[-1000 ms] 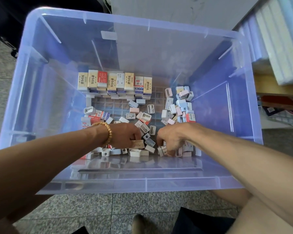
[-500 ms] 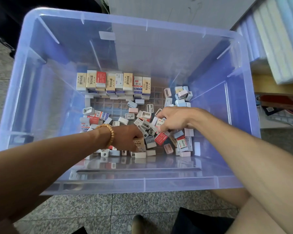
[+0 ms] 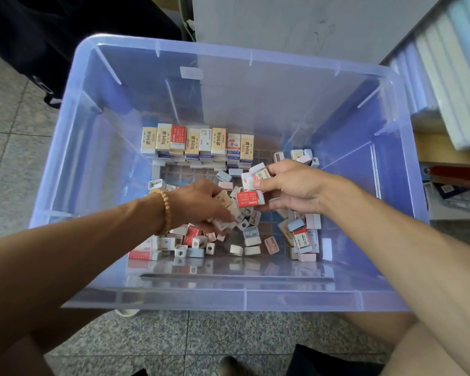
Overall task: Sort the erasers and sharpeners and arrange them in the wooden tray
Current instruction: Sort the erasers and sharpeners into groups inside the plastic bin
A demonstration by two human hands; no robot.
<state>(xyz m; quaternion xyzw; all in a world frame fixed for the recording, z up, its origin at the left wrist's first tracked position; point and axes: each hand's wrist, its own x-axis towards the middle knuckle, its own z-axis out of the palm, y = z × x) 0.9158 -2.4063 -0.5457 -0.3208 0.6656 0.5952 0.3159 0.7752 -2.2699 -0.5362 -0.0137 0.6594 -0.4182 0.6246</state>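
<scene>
A: Hands?
B: Right hand [image 3: 288,185] pinches a red-sleeved rectangular eraser [image 3: 249,199], white erasers above it; left hand [image 3: 201,204] curls round small beige erasers.
A: Location?
B: Inside the translucent blue plastic bin [image 3: 98,147]; a row of upright boxed erasers [image 3: 197,141] along its far side; loose small sharpeners [image 3: 250,232] scattered below.

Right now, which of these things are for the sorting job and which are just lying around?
For the job:
- row of stacked erasers at the far side
- loose erasers and sharpeners
- red eraser held by the right hand
- left hand gripping small pieces
- gridded tray beneath them

Just lying about:
- clear plastic bin
- stacked sheets on the right
- black bag
</scene>
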